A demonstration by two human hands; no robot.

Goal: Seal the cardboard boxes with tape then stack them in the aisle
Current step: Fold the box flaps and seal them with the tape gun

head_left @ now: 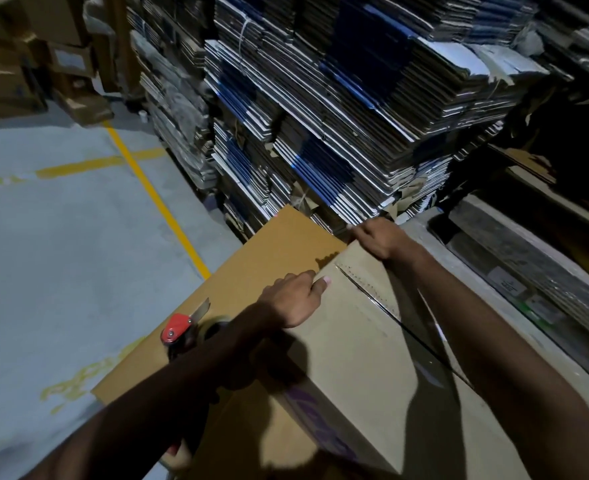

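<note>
- one cardboard box (355,358) in front of the person, low in the view, top face up; the seam between its two top flaps runs diagonally from the far end toward the near right.
- one flap (279,258) stands out on the left side of the box, lighter brown, flat, extending over the floor.
- two hands in view, both on the box.
- left hand (295,299): lies on the box top at the fold where the left flap meets the top, fingers curled, thumb stretched toward the seam; it seems to press down, but i cannot tell whether it pinches anything.
- right hand (376,239): at the far corner of the box, fingers curled over the edge, gripping the corner.
- one tape dispenser (182,332), red head with a metal blade, roll partly hidden behind the left forearm; it rests on the left flap, near the left wrist, held by neither hand.
- floor (61,254): grey, with two yellow lines (154,199) that cross each other, plus faint yellow lettering nearer the person.
- stacks of flattened cartons (338,109) fill the space behind the box, bundled, blue and white edges showing; too many sheets to count.
- brown boxes (36,53) piled at the top left, well apart from the work; count unclear.
- one pallet-like grey frame (528,271) just beside the box on the right.
</note>
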